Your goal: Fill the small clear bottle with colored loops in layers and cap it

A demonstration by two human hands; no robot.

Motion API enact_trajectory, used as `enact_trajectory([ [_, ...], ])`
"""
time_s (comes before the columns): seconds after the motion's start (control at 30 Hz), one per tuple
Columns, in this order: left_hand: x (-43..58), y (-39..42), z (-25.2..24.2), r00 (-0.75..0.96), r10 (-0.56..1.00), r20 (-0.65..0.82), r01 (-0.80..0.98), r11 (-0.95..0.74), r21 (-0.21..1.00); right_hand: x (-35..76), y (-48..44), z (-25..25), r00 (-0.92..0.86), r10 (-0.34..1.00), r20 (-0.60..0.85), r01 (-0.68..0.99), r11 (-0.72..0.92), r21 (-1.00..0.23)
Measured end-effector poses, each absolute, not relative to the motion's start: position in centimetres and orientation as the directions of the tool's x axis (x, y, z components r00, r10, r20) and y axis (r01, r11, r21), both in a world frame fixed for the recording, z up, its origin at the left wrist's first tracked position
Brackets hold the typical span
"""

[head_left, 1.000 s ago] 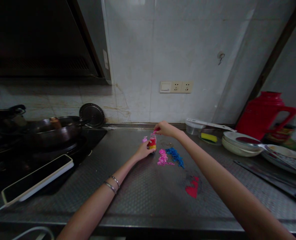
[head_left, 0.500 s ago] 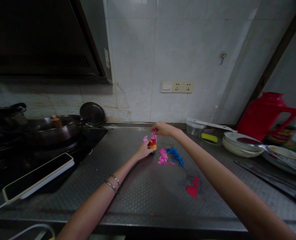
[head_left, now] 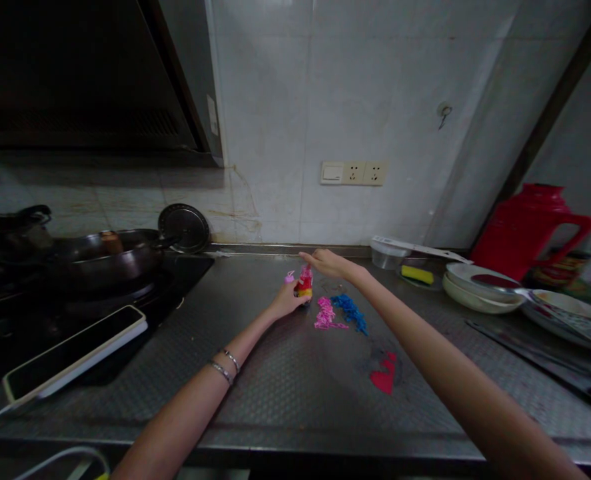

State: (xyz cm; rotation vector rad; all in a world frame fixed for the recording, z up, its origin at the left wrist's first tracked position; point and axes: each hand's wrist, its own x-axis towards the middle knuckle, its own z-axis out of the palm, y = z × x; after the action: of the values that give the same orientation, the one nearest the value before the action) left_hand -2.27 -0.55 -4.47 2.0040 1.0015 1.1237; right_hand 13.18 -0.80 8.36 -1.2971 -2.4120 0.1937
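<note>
My left hand (head_left: 286,301) is wrapped round a small clear bottle (head_left: 306,283) that stands on the metal counter (head_left: 275,393). Red, yellow and dark layers show inside it, with pink at the neck. Over the bottle's mouth is my right hand (head_left: 328,262), its fingers stretched to the left and nothing visible in them. A pink cap with a small loop (head_left: 289,277) is just left of the bottle, beside my left hand. To the right lie a loose pile of pink strands (head_left: 326,313) and a pile of blue strands (head_left: 350,312). Nearer me are flat red pieces (head_left: 384,379).
A phone (head_left: 75,350) lies at the left by the hob, where a pan (head_left: 110,260) stands. At the right are a clear tub (head_left: 388,255), a yellow sponge (head_left: 417,275), stacked bowls (head_left: 480,300), a long dark knife (head_left: 535,360) and a red thermos jug (head_left: 520,230).
My right hand's fingers have gone from bunched at the bottle's neck to stretched out over its mouth. My left hand and the bottle have stayed in place.
</note>
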Motion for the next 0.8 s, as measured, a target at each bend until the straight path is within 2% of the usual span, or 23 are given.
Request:
enact_trajectory([
  [0.23, -2.5, -0.5, -4.4, 0.364, 0.838, 0.406, 0.337, -0.525, 0.782, 11.7, -0.5, 8.4, -0.437, 0.893, 0.109, 0.844, 0.449, -0.295],
  [0.5, -2.4, -0.3, -4.6, 0.350, 0.840, 0.415, 0.366, -0.530, 0.765, 11.2, 1.2, 7.0, -0.435, 0.893, 0.114, 0.855, 0.450, -0.259],
  [0.63, -2.5, -0.3, -4.7, 0.349, 0.839, 0.417, 0.365, -0.532, 0.764, 11.9, 0.3, 7.7, -0.467, 0.858, 0.213, 0.802, 0.513, -0.307],
  [0.8, -2.4, -0.2, -4.9, 0.338, 0.848, 0.408, 0.342, -0.515, 0.786, 15.1, -1.5, 7.9, -0.480, 0.725, 0.494, 0.685, 0.661, -0.306],
])
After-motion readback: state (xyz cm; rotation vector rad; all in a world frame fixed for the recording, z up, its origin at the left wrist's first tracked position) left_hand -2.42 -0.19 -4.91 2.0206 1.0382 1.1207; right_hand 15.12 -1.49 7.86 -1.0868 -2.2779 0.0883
